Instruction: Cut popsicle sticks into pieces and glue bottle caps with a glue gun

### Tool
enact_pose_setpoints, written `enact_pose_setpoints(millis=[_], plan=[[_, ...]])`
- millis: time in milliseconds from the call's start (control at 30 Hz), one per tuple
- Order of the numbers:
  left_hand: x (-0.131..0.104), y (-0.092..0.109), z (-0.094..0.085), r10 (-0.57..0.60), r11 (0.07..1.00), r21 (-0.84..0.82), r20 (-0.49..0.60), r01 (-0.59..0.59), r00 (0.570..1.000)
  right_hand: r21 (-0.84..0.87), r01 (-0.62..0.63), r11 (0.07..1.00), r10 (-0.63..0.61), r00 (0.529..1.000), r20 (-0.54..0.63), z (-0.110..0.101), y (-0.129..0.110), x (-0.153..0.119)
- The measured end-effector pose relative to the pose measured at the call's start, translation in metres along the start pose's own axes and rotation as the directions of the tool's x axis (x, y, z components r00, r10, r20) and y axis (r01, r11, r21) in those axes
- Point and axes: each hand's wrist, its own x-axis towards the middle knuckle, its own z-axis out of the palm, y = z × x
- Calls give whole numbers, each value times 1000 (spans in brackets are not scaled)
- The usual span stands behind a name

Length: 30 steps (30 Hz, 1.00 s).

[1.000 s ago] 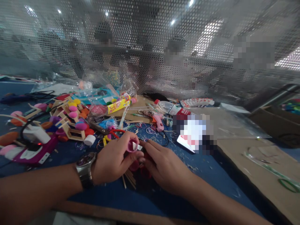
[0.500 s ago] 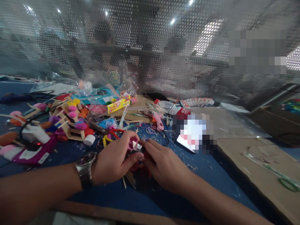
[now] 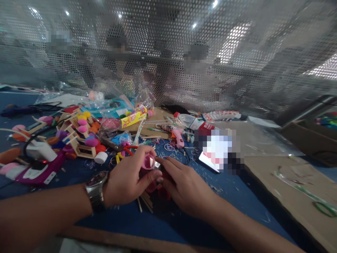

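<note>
My left hand [image 3: 125,181], with a metal watch [image 3: 96,188] on its wrist, is closed around a small pink, translucent, cup-shaped piece [image 3: 148,161]. Its thumb points toward my right hand [image 3: 188,186]. The right fingers are bent and pressed together against a small shiny silver piece [image 3: 157,165] beside the pink one. What they grip is mostly hidden. Under both hands, red round pieces [image 3: 163,193] show in part. Thin wooden sticks [image 3: 146,202] lie on the blue table [image 3: 184,228] just below.
Colourful discs and small wooden frames [image 3: 85,151] crowd the left, near a purple power strip [image 3: 39,172]. A pink glue gun [image 3: 179,138], a bottle [image 3: 195,122] and a lit phone [image 3: 210,160] lie beyond my hands. Cardboard [image 3: 284,175] is at right, a perforated metal screen [image 3: 163,52] behind.
Both hands stay nearly in place. The pink piece in my left hand has turned slightly, showing more of its rim. The view has shifted a little.
</note>
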Motion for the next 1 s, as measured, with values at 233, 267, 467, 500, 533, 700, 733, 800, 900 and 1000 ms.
enact_pose_setpoints(millis=[233, 267, 467, 500, 533, 700, 733, 800, 900, 1000], plan=[[-1, -5, 3, 44, 998, -32, -100, -47, 994, -2, -53, 999, 53, 999, -1, -1, 0, -1], [-1, -5, 3, 56, 998, -36, -98, -60, 994, 3, -45, 999, 45, 999, 0, -1, -1, -1], [-1, -2, 1, 45, 999, -22, -36, -46, 998, -7, -19, 1000, 19, 1000, 8, 0, -2, -1], [-1, -1, 1, 48, 999, -24, -20, -49, 999, -10, -12, 1000, 12, 1000, 4, 0, -2, -1], [0, -1, 1, 50, 998, -30, -6, -50, 999, -12, -5, 1000, 5, 1000, -3, 0, -2, -1], [0, -2, 3, 13, 999, -38, 18, -12, 1000, -10, 2, 1000, -2, 1000, -4, 0, -3, -1], [0, -2, 3, 18, 999, -35, 25, -17, 1000, -10, 3, 1000, -3, 1000, -1, 0, -3, -2], [0, -3, 2, 29, 999, -27, 46, -28, 999, -12, 2, 1000, -2, 1000, 7, 1, -4, -2], [-1, -4, 1, 15, 1000, -13, 88, -13, 996, -11, -6, 1000, 7, 1000, 28, 2, -4, -2], [-1, -4, 1, 1, 1000, -13, 95, 0, 995, -8, -5, 1000, 5, 999, 39, 2, -4, -2]])
